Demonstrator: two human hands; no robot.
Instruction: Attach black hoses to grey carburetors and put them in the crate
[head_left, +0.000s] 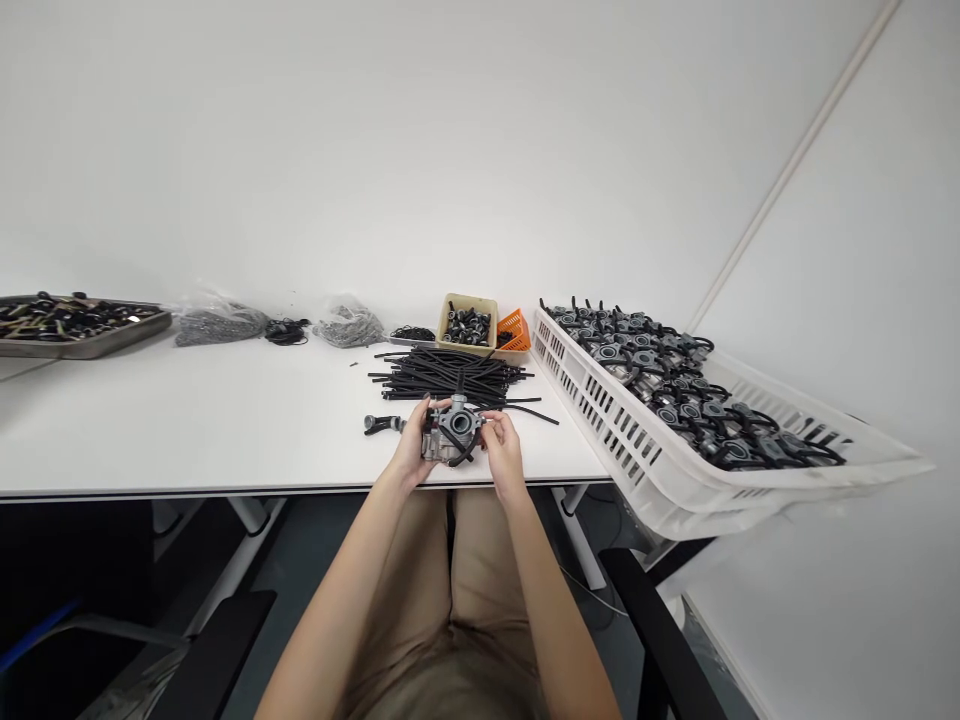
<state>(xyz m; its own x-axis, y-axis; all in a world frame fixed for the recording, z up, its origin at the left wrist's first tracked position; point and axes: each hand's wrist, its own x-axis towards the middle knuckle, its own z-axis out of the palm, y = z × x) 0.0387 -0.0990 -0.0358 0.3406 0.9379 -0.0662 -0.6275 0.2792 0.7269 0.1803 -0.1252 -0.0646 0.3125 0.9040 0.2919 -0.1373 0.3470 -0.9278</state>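
Observation:
A grey metal carburetor (442, 445) is held just above the table's front edge, its round bore facing me. My left hand (411, 445) is closed around its left side. On its right side, the fingers of my right hand (501, 440) are pinched together by a black hose (466, 455) that curves across the carburetor's front; what exactly they grip is too small to make out. Left of my left hand lie small black fittings with grey ends (381, 424). Just behind the carburetor spreads a pile of black rubber hoses (442, 375).
A white crate (637, 470) full of carburetors stands at right, overhanging the table (187, 430). Along the wall are a cream bin (448, 300) of small parts, an orange basket (516, 325), plastic bags of small parts (349, 325) and a metal tray (112, 342). Chair armrests flank me.

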